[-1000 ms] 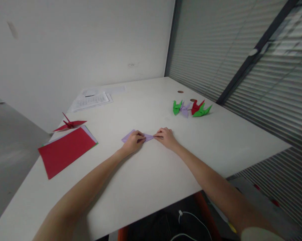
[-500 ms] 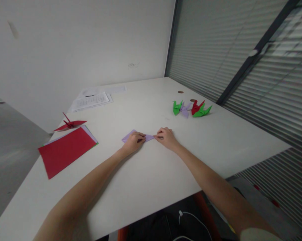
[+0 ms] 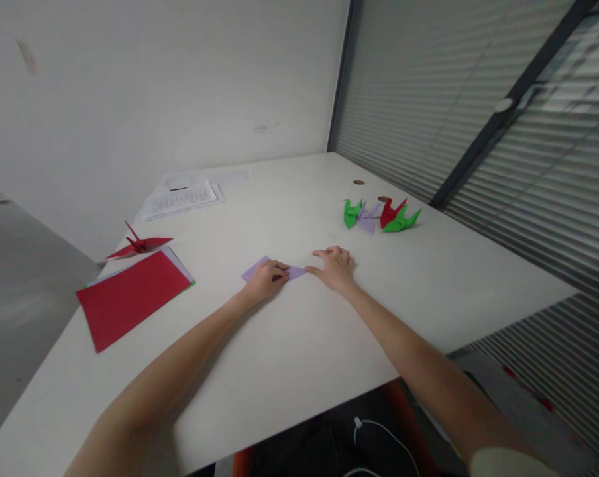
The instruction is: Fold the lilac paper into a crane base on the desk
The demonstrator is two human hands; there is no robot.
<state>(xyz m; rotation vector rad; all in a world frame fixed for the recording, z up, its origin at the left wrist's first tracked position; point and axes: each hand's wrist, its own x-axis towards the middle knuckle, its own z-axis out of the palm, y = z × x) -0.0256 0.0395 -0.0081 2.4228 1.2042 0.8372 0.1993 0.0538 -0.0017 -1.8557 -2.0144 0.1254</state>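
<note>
The white table point(image 3: 299, 344) is filling the middle of the view, running to the far wall. A stack of coloured sheets with red on top point(image 3: 130, 298) is lying at its left edge, a red paper crane point(image 3: 139, 245) sitting just beyond it and printed papers point(image 3: 183, 197) farther off. Green, red and lilac folded cranes point(image 3: 381, 215) are clustering at the far right. The left hand point(image 3: 264, 278) is pressing curled fingers down on the lilac folded paper point(image 3: 260, 268) at the centre. The right hand point(image 3: 333, 265) is resting flat and spread, holding nothing, its thumb touching the paper's right tip
</note>
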